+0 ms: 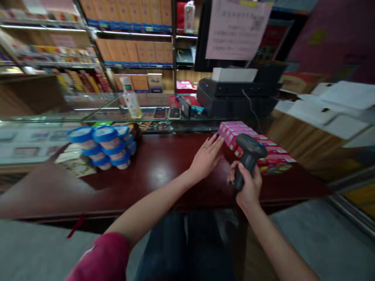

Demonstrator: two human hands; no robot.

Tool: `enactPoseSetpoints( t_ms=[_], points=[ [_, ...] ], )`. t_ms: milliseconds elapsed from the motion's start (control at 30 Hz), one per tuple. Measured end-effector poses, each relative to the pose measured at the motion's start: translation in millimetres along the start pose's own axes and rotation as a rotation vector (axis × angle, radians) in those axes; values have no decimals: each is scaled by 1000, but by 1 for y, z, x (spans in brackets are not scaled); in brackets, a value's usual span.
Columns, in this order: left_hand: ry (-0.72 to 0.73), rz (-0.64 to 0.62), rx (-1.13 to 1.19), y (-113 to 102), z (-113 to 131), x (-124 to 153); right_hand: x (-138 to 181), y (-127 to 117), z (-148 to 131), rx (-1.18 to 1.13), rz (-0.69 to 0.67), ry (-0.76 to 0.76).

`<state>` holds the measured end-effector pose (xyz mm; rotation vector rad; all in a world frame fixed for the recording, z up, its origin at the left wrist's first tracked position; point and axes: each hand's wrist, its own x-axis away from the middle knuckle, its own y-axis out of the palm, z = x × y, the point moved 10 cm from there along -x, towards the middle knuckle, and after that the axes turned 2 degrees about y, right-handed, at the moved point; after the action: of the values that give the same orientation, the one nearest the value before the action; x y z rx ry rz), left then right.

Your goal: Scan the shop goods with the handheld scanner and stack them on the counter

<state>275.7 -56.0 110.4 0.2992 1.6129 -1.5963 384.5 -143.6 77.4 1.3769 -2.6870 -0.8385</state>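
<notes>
- The desk (158, 168) shows bare wood between the blue-lidded tubs (102, 146) at left and the pink boxes (263, 150) at right; a hand passes freely there
- the right hand (249, 187), gripping a scanner (249, 154), blocks the boxes' near side
- the glass counter (140, 117) and black machine (234, 97) close the far edge

A dark grey barcode scanner (249, 154) is held upright by its handle, with the head tipped forward right over the boxes. The pink boxes (231, 130) are laid flat in a row, side by side, on the dark red counter (164, 164). Labels are too blurry to read.
</notes>
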Motion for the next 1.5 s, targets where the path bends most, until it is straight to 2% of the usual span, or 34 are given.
enactPoseSetpoints(
  t_ms=[67, 167, 233, 300, 367, 467, 567, 633, 767, 867, 967, 1067, 1167, 1233, 1333, 1500],
  points=[
    [-69, 31, -189, -58, -35, 29, 3, 41, 30, -34, -139, 132],
    [-179, 69, -454, -156, -75, 74, 18, 108, 71, -108, -357, 332],
    [-290, 105, -554, -218, -100, 104, 34, 150, 92, -150, -504, 449],
    [-381, 171, -586, -269, -122, 132, 53, 183, 109, -181, -630, 550],
    [-423, 197, -567, -301, -140, 156, 72, 207, 122, -196, -728, 631],
    [-450, 169, -489, -320, -160, 180, 94, 224, 135, -194, -826, 694],
    [-460, 153, -432, -324, -164, 186, 104, 222, 141, -184, -856, 710],
    [-438, 182, -404, -325, -155, 181, 100, 214, 140, -174, -844, 701],
    [-364, 341, -251, -318, -130, 160, 71, 189, 131, -148, -758, 651],
    [-404, 417, -3, -285, -134, 145, 41, 167, 128, -148, -670, 635],
    [-520, 418, 259, -224, -159, 134, 19, 146, 132, -152, -581, 667],
    [-635, 431, 445, -166, -186, 136, 12, 133, 136, -156, -531, 691],
    [-705, 421, 544, -130, -207, 149, 17, 135, 139, -157, -567, 710],
    [-729, 399, 578, -118, -216, 159, 23, 139, 140, -153, -615, 710],
    [-745, 375, 614, -113, -225, 171, 26, 143, 140, -149, -664, 694],
    [-743, 346, 633, -111, -224, 170, 25, 141, 144, -142, -680, 693]
  ],
)
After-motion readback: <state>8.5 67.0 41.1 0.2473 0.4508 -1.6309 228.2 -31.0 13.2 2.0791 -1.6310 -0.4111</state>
